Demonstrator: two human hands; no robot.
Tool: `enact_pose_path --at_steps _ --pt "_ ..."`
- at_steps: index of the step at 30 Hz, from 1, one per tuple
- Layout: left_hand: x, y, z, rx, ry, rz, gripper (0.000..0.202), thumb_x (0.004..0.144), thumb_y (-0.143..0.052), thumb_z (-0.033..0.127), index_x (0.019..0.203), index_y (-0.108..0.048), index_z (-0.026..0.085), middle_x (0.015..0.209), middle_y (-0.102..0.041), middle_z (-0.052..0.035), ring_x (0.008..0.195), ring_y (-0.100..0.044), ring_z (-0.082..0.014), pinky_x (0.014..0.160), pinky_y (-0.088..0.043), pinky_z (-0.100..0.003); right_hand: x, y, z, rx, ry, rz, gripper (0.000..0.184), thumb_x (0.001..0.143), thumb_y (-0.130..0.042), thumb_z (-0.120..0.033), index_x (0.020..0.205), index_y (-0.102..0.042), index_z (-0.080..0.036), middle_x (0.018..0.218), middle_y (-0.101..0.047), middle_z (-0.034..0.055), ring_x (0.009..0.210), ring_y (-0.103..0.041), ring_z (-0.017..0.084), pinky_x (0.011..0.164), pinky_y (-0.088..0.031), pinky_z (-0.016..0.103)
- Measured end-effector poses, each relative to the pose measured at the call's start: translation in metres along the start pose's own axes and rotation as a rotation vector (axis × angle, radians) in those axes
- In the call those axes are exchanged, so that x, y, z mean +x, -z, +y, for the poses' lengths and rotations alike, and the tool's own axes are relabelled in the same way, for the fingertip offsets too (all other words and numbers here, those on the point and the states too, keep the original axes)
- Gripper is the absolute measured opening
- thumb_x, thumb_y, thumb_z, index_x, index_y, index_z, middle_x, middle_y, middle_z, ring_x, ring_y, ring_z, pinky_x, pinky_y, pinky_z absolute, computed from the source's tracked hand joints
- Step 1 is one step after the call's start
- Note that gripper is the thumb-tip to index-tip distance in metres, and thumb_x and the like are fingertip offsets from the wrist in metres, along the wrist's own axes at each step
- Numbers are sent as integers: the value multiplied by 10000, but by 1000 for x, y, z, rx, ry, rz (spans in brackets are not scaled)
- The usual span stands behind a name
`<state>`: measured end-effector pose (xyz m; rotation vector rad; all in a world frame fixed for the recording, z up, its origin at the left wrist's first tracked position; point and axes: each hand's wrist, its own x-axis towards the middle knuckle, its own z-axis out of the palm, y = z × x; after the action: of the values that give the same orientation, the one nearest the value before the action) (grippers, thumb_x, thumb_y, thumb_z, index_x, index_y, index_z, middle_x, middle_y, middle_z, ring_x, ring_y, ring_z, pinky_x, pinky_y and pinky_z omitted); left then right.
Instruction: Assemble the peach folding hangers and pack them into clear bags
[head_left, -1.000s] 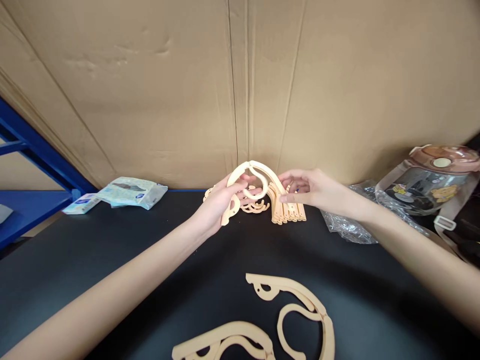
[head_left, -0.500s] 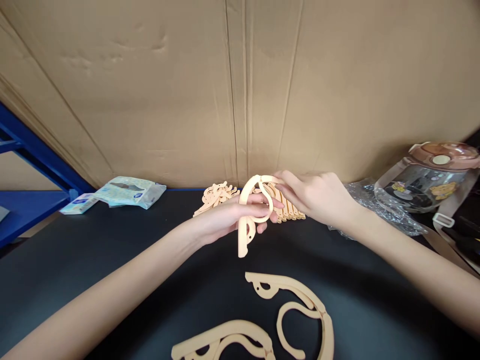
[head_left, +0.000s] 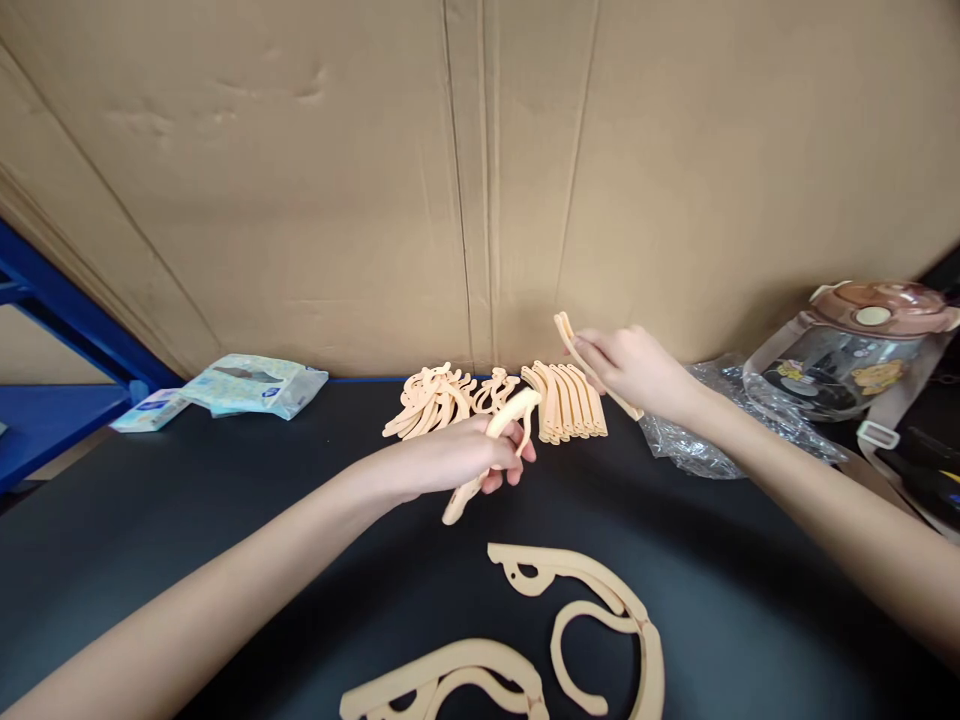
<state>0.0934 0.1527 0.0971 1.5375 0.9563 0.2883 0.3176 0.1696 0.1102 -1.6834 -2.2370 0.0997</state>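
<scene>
My left hand (head_left: 465, 452) is closed around a beige folding-hanger arm with a thin curved hook (head_left: 511, 410) at its upper end. The arm slants, its lower end pointing down toward me. My right hand (head_left: 636, 368) grips a separate slim, curved hanger arm (head_left: 574, 348), raised above a neat row of similar arms (head_left: 566, 400). The two held pieces are apart. Behind my left hand lie a loose pile of curved arms (head_left: 431, 395) and a small heap of hooks (head_left: 495, 388). Two jointed hangers, one at front centre (head_left: 457, 657) and one to its right (head_left: 654, 650), lie flat.
On the black tabletop (head_left: 300, 520), tissue packs (head_left: 244, 385) lie at the back left. Crumpled clear plastic (head_left: 697, 440) and a strapped water bottle (head_left: 832, 360) are at the right. A cardboard wall (head_left: 337, 200) rises behind, and a blue metal frame (head_left: 82, 320) stands left.
My right hand has left the hook end of the piece in my left hand and now holds another arm near the row. My left hand has tilted its piece and lowered slightly.
</scene>
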Motion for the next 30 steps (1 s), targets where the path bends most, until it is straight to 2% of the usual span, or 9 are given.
enact_pose_path --at_steps 3,6,10,14,17,21,26,30 --pt "10 -3 -2 -43 -90 130 84 758 -551 259 793 -599 200 903 -660 -12 909 -571 -190 820 -427 -306 8 -9 16 -24 -144 15 327 943 -328 -253 884 -641 -176 574 -625 14 535 -556 163 558 -337 261" --pt "25 -6 -3 -130 -149 217 142 744 -550 310 835 -588 208 1076 -638 -36 1102 -546 -232 990 -388 -360 12 -27 24 -49 -230 20 327 916 -389 -280 1124 -606 -152 715 -698 69 694 -649 234 588 -363 284" --pt "38 -13 -8 -229 -163 237 153 723 -570 317 820 -555 199 1143 -611 -81 1173 -542 -265 995 -431 -386 15 -48 25 -45 -272 19 400 934 -375 -293 1271 -502 -120 913 -732 137 890 -681 293 663 -409 315" --pt "39 -17 -13 -282 -160 213 152 738 -577 304 845 -562 197 1180 -605 -82 1170 -561 -271 983 -454 -396 17 -55 25 -20 -254 -6 436 959 -370 -379 1303 -460 -127 926 -739 123 928 -685 291 697 -433 317" --pt "38 -16 -15 -302 -154 199 193 753 -587 295 912 -583 186 1210 -587 -100 1154 -578 -272 967 -463 -397 17 -55 26 -17 -225 -27 423 960 -381 -426 1277 -475 -163 948 -737 99 932 -683 284 705 -435 318" --pt "41 -16 -17 -299 -152 202 209 754 -593 282 930 -590 169 1205 -584 -123 1132 -588 -287 956 -460 -418 15 -52 26 -40 -208 -45 395 946 -416 -412 1258 -472 -177 922 -733 82 900 -679 292 667 -418 324" --pt "47 -17 -24 -278 -180 264 169 740 -593 264 891 -591 188 1184 -585 -87 1230 -495 -288 1047 -381 -429 14 -53 25 -45 -167 -65 374 923 -464 -385 1248 -459 -200 856 -727 40 856 -675 271 645 -399 311" --pt "48 -20 -26 -293 -186 229 134 737 -583 253 856 -580 192 1097 -615 -69 1183 -527 -264 1057 -389 -420 14 -56 25 -18 -102 -78 364 911 -486 -343 1249 -446 -216 871 -723 16 820 -673 237 638 -399 300"
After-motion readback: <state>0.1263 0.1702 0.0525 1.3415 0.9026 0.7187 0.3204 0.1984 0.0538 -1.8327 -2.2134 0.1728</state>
